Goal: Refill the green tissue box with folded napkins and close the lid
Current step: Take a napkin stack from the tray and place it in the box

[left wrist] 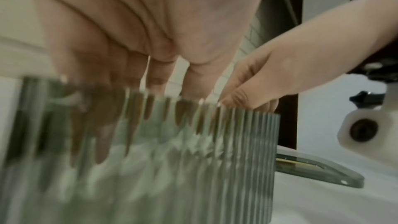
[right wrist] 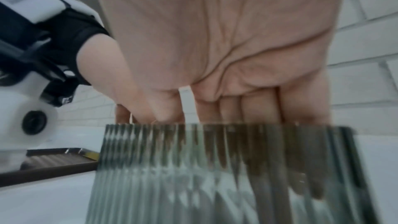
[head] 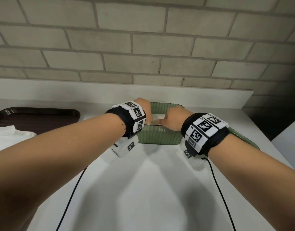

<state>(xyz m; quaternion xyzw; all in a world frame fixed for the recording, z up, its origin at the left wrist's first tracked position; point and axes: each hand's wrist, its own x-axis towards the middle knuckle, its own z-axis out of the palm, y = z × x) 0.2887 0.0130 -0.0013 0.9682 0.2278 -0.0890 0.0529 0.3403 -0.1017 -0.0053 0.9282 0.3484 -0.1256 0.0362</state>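
Observation:
The green ribbed tissue box stands open on the white counter, near the wall. Both hands reach down into it from above. My left hand has straight fingers inside the box's left half, showing through the translucent wall. My right hand does the same in the right half, its fingers straight behind the wall. White folded napkins show between the two hands and as pale shapes low in the box. The green lid lies flat to the right, partly under my right wrist.
A dark brown tray sits at the left, with loose white napkins at its near edge. A brick wall rises just behind the box. The counter's right edge drops off beyond the lid. Two black cables trail across the counter from my wrists.

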